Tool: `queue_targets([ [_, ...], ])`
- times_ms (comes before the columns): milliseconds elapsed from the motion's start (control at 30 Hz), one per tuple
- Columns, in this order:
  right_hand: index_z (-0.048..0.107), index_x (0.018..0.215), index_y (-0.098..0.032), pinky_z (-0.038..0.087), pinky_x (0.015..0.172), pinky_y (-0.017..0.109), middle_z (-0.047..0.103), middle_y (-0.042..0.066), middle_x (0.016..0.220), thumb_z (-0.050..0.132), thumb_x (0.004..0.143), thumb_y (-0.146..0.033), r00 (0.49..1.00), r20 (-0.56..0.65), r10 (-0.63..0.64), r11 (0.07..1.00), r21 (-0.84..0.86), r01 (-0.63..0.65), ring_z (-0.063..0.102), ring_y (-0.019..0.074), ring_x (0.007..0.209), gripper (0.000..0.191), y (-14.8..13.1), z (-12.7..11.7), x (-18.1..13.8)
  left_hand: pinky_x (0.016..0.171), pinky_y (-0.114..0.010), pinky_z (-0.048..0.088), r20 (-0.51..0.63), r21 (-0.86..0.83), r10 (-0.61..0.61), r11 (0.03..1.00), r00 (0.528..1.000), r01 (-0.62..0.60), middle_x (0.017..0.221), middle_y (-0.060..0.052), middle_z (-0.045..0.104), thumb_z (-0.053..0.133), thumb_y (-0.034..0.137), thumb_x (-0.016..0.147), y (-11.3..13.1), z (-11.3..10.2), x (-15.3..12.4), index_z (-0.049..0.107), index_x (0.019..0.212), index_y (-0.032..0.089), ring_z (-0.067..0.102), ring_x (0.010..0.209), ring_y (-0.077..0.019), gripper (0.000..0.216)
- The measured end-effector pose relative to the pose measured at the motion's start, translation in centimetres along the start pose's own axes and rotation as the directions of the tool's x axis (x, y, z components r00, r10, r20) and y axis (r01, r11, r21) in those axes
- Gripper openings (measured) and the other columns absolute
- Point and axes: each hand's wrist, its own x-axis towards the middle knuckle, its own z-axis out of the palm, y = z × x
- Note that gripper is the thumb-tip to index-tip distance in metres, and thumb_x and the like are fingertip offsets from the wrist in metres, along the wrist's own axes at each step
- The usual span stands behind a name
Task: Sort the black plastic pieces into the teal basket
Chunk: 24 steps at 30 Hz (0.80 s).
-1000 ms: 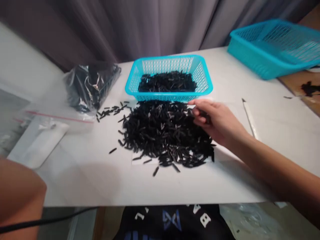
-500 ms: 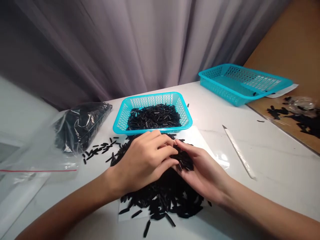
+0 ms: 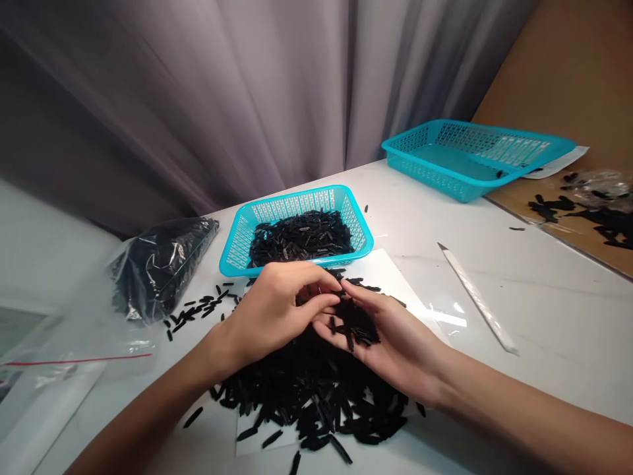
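My right hand [image 3: 395, 330] is cupped, palm up, around a handful of small black strips [image 3: 361, 322]. Over its fingertips bends my left hand [image 3: 277, 310], thumb and index finger close together in a loose pinch; whether a strip is between them is hidden. Beneath both hands a large loose pile of the same black strips [image 3: 316, 389] spreads over a white sheet [image 3: 415, 297]. Just beyond the hands stands a blue perforated basket [image 3: 232, 247], partly filled with black strips.
A clear zip bag [image 3: 163, 264] of black strips lies at left, with several loose strips [image 3: 198, 310] beside it. On the right are a white-handled craft knife [image 3: 477, 300], a second blue basket [image 3: 435, 175], and brown board [image 3: 573, 227] bearing more black pieces. A grey curtain [image 3: 247, 99] hangs behind.
My left hand's fingers have drawn in, and its thumb now shows near the index fingertip. More of the strips in my right palm are visible. The view has shifted slightly.
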Motion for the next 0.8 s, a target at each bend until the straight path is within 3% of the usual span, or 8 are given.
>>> queue_targets([
  [167,0.074,0.086,-0.011,0.059,0.079,0.025,0.072,0.007,0.083,0.063,0.094,-0.023,0.999,-0.029,-0.037,0.994,-0.102,0.034,0.069,0.0140,0.074,0.018,-0.7,-0.5,0.1,0.070,-0.018,0.051,-0.052,-0.122,-0.116,0.987,0.992,0.109,0.087,0.002,0.076,0.072,0.016,0.085,0.0,-0.4,0.1,0.076,0.091,0.019,0.069,0.078,-0.0088,0.008],
  [400,0.075,0.089,-0.013,0.052,0.074,0.018,0.068,0.004,0.084,0.070,0.090,-0.034,0.985,0.166,-0.048,0.935,-0.340,0.103,0.063,0.0106,0.079,0.022,-1.2,-0.9,0.1,0.071,-0.016,0.055,-0.005,-0.218,-0.185,0.959,0.983,0.180,0.086,0.001,0.077,0.076,0.016,0.081,0.0,-0.7,-0.1,0.078,0.093,0.018,0.070,0.076,-0.0088,0.012],
  [500,0.074,0.085,-0.014,0.049,0.072,0.017,0.067,0.003,0.083,0.071,0.089,-0.037,0.986,0.159,-0.044,0.919,-0.380,0.102,0.060,0.0096,0.077,0.024,-1.3,-0.9,0.0,0.070,-0.014,0.055,-0.018,-0.241,-0.203,0.951,0.979,0.193,0.083,0.002,0.077,0.077,0.016,0.080,-0.1,-0.7,0.0,0.078,0.090,0.018,0.071,0.075,-0.0083,0.010],
  [667,0.074,0.083,-0.014,0.044,0.066,0.015,0.064,0.000,0.077,0.073,0.087,-0.025,0.989,0.132,-0.066,0.891,-0.437,0.118,0.054,0.0067,0.070,0.012,-1.6,-0.8,0.0,0.071,-0.011,0.056,-0.030,-0.311,-0.237,0.925,0.971,0.217,0.082,0.003,0.077,0.079,0.020,0.079,-0.2,-0.7,-0.1,0.077,0.088,0.019,0.072,0.074,-0.0076,0.009],
  [800,0.073,0.078,-0.014,0.043,0.064,0.015,0.063,-0.001,0.075,0.075,0.086,-0.031,0.989,0.119,-0.088,0.890,-0.436,0.132,0.052,0.0064,0.067,0.018,-1.7,-0.9,0.1,0.073,-0.010,0.058,-0.018,-0.357,-0.253,0.905,0.967,0.230,0.085,0.003,0.078,0.079,0.018,0.079,-0.3,-0.7,-0.1,0.077,0.090,0.019,0.073,0.077,-0.0079,0.011],
])
